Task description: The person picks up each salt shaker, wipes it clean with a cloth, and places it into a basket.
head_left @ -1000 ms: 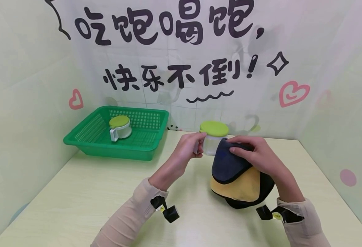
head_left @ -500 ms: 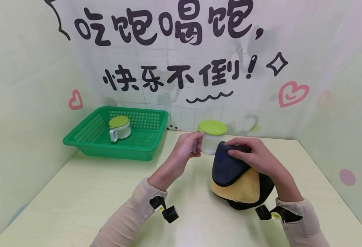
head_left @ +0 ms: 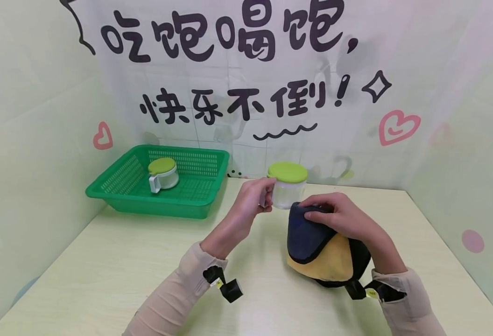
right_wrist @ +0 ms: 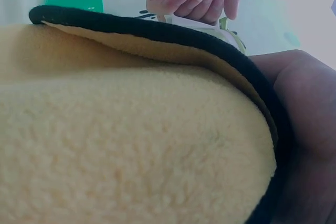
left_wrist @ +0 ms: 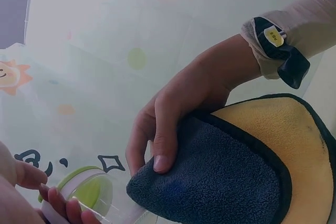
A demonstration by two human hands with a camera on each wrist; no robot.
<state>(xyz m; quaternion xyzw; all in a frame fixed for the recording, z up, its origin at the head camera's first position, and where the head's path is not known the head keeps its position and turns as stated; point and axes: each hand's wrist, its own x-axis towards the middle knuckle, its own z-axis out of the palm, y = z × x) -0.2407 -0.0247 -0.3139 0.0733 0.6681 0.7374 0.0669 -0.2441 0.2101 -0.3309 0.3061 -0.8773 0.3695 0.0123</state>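
My left hand [head_left: 255, 196] grips the handle of a clear jar [head_left: 288, 193] with a green lid [head_left: 287, 172], held upright above the table. In the left wrist view the jar's clear wall [left_wrist: 118, 200] shows beside my left fingers. My right hand [head_left: 339, 214] pinches the top of a folded cleaning cloth [head_left: 309, 238], dark blue on one side and yellow on the other, with black edging. The cloth hangs just right of and below the jar; whether they touch, I cannot tell. Its yellow side [right_wrist: 131, 145] fills much of the right wrist view.
A green plastic basket [head_left: 158, 208] stands at the back left of the pale table [head_left: 116, 266]. Inside it sits a second lidded jar [head_left: 168, 178] with a white handle. A printed white curtain [head_left: 238, 135] backs the table.
The jar in my left hand has shifted slightly left and up. My right hand has moved a little left and down with the cloth, whose blue flap sits lower.
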